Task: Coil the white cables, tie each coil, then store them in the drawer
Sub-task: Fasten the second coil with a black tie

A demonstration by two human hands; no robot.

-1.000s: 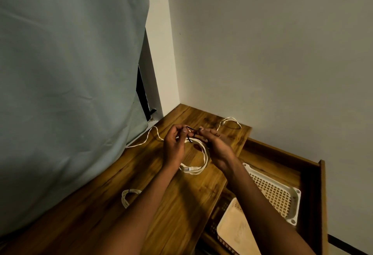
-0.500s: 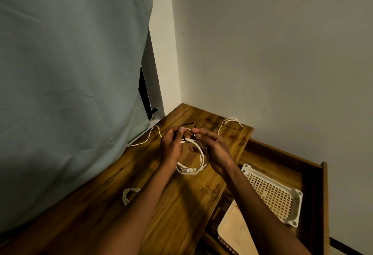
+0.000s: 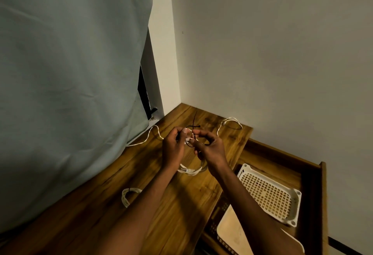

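Observation:
Above the wooden tabletop (image 3: 181, 200) my left hand (image 3: 174, 146) grips the top of a coiled white cable (image 3: 190, 171), whose lower loop and plug hang below both hands. My right hand (image 3: 210, 147) pinches a thin black tie (image 3: 194, 127) looped around the coil's top, its free ends sticking up. A smaller tied white coil (image 3: 128, 194) lies on the tabletop near my left forearm. A loose white cable (image 3: 229, 122) trails along the far edge of the top and another stretch runs left under the curtain. The wooden drawer (image 3: 314, 184) stands open at the right.
A white perforated plastic basket (image 3: 270, 194) sits in the drawer, with a beige lid or tray (image 3: 230, 234) nearer me. A pale blue curtain (image 3: 70, 83) hangs on the left over the table's edge. Grey walls close the corner behind.
Both hands have stayed on the coil; the black tie now loops round the coil's top, with my right fingers pinching it closer to my left thumb.

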